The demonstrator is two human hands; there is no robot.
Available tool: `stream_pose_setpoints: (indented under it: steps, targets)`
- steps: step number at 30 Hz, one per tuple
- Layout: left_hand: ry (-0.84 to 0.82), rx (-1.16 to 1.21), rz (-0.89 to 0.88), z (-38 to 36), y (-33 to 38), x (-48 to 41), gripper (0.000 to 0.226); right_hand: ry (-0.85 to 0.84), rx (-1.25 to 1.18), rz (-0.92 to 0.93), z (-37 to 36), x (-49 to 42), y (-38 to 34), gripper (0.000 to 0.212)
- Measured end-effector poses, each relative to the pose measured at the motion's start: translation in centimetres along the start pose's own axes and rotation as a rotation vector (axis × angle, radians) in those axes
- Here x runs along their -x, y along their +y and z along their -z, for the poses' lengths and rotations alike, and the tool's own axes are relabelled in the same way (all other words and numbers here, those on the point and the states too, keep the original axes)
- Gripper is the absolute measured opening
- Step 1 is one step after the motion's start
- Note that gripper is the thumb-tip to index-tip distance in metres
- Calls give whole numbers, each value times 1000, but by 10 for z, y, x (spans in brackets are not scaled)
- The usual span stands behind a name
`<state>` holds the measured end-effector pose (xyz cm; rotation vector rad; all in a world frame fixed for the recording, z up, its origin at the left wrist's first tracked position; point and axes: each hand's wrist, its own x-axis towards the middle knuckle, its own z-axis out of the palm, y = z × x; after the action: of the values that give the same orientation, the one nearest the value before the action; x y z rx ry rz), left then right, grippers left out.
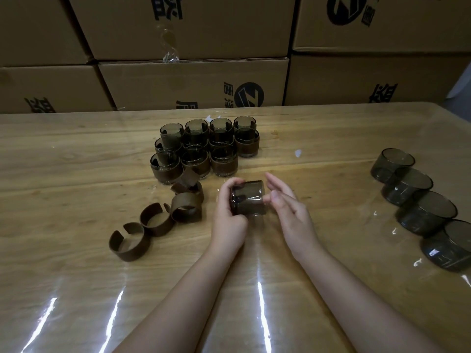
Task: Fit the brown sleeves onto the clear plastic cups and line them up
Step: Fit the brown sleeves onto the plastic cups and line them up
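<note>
A clear smoky plastic cup (248,198) with a brown sleeve around it lies on its side between my hands, just above the table. My left hand (227,210) grips its left end, fingers curled over the top. My right hand (288,205) is at its right end with fingers mostly straight, thumb touching the cup. Several loose brown sleeves (155,219) lie to the left. Sleeved cups (196,146) stand in rows behind. Several bare cups (407,183) sit in a line at the right.
The wooden table (76,174) has a glossy clear cover. Stacked cardboard boxes (193,82) form a wall along the far edge.
</note>
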<state>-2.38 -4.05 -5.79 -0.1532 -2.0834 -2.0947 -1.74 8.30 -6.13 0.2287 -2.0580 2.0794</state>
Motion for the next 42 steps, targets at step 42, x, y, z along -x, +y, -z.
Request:
stream_pose_setpoints:
  steps: [42]
  targets:
    - [-156, 204, 143, 0, -1, -6, 36, 219, 234, 14, 0, -7, 18, 68]
